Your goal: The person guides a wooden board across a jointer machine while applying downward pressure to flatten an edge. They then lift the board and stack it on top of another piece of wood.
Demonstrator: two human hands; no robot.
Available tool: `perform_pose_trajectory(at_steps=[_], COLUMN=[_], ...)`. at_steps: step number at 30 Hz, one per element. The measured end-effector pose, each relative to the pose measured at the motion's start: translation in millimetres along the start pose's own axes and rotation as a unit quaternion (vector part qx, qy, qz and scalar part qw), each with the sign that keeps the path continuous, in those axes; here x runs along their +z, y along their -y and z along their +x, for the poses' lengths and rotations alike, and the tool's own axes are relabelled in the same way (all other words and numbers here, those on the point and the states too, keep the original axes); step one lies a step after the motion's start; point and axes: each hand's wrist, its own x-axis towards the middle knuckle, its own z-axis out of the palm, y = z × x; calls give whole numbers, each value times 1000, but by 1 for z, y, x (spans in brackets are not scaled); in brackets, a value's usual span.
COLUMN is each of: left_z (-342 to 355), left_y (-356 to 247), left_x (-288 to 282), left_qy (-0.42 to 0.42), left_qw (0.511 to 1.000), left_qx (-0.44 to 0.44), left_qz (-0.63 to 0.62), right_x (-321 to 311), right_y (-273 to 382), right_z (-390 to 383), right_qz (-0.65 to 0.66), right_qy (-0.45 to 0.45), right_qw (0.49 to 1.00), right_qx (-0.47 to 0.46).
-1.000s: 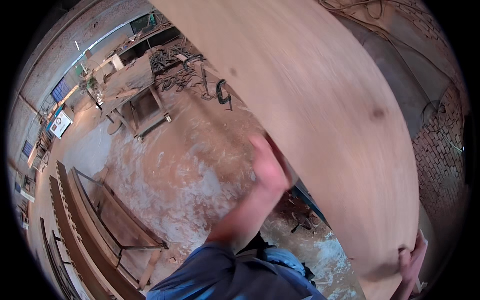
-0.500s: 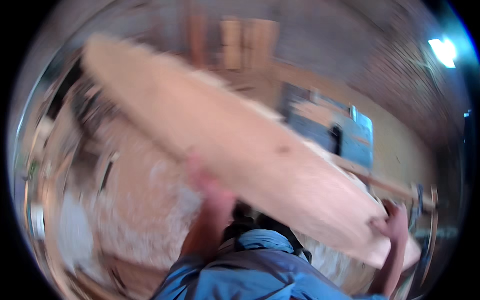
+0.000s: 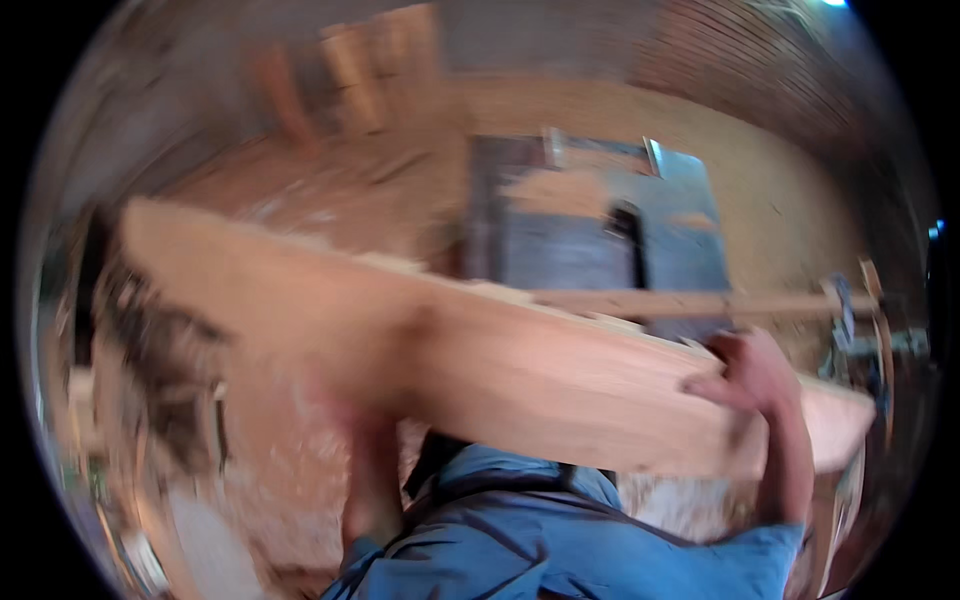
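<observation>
A long, pale wooden board (image 3: 560, 370) is held up slantwise across my front, its far-left end blurred by motion. My right hand (image 3: 748, 372) is closed over the board's upper edge near its right end, the thumb lying on the broad face. At the lower edge, left of my body, my left hand (image 3: 345, 405) grips the board; its fingers are smeared and partly lost against the wood. Rough, splintery bits stick out along the upper edge.
Beyond the board stands a machine table with a blue-grey top (image 3: 560, 245), a dark slot and some sawdust. A wooden rail (image 3: 640, 304) runs along its near side. Upright planks (image 3: 375, 70) lean at the back. Scrap wood (image 3: 170, 340) lies at left.
The board has swung toward level, its left end dropping and its right end rising. My left hand has shifted left and down, my right hand slightly up. The view has turned too.
</observation>
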Motion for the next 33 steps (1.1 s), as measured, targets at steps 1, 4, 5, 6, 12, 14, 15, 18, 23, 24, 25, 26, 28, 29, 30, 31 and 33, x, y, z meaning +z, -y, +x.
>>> perform_pose_trajectory(at_steps=[1,4,5,6,12,14,15,18,23,24,25,26,28,29,30,31,33], left_z=[1,20,16,12,41,52,55,73,90,93,95,97,100,104,106,108,106], left_y=[-8,-1,-7,-10,-18,-18,-17,-10,-7,-2,1,3,8,9,10,13,8], left_x=[-2,95,93,91,67,70,69,58,45,39,34,33,30,32,35,36,35], left_qy=[5,-243,-218,-193,-196,-201,-210,-201,-200,-201,-202,-191,-173,-178,-183,-187,-188], left_qw=[1000,969,974,975,969,967,965,961,949,949,948,947,944,943,941,940,939], left_qx=[11,-29,-52,-80,-100,-118,-128,-153,-182,-179,-176,-185,-205,-211,-217,-223,-231], left_qz=[7,26,-24,-76,-112,-100,-91,-111,-159,-165,-170,-178,-191,-187,-184,-180,-175], right_x=[9,37,35,30,24,37,39,32,26,9,14,17,17,9,4,-1,-2], right_y=[-17,-46,-51,-56,-43,-82,-83,-85,-103,-84,-104,-135,-158,-152,-151,-151,-149], right_z=[-2,1,11,18,79,94,103,122,147,153,159,164,171,172,172,171,186], right_qz=[37,242,180,111,87,42,22,81,2,-18,-8,1,12,13,2,-9,-24], right_qy=[-18,-95,-32,27,63,13,-6,-9,-42,41,39,36,44,52,39,26,16], right_qw=[999,965,982,993,993,999,1000,996,998,999,999,999,999,998,999,1000,999], right_qx=[-12,32,37,34,52,8,-14,-36,-40,11,14,20,21,18,7,-4,-31])
